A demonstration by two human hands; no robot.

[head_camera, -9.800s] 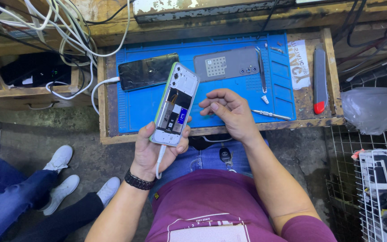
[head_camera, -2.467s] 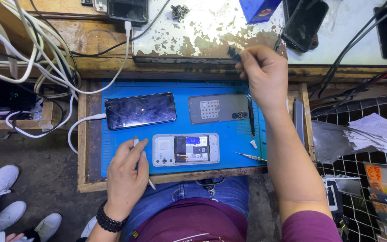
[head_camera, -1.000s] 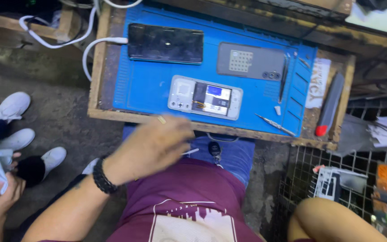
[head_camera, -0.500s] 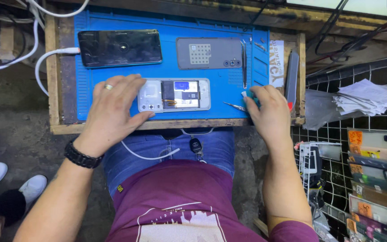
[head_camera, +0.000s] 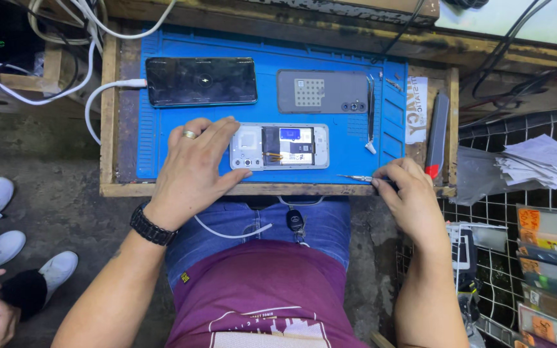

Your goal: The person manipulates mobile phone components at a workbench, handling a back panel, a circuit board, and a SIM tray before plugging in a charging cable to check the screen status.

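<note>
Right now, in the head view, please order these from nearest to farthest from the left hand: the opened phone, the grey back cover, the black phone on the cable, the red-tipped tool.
From the left hand:
1. Opened phone, touching the fingertips, mat centre.
2. Black phone on the cable, just above the hand.
3. Grey back cover, upper right of the mat.
4. Red-tipped tool, far right edge.

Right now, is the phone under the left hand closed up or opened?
Opened. The phone lies flat on the blue mat with its back cover off, internal boards and parts exposed. The left hand steadies its end.

Maroon shirt, blue jeans, bare arms

The left hand wears a gold ring and a black wristwatch; the right hand is bare. The shirt carries pale print low on the chest.
</note>
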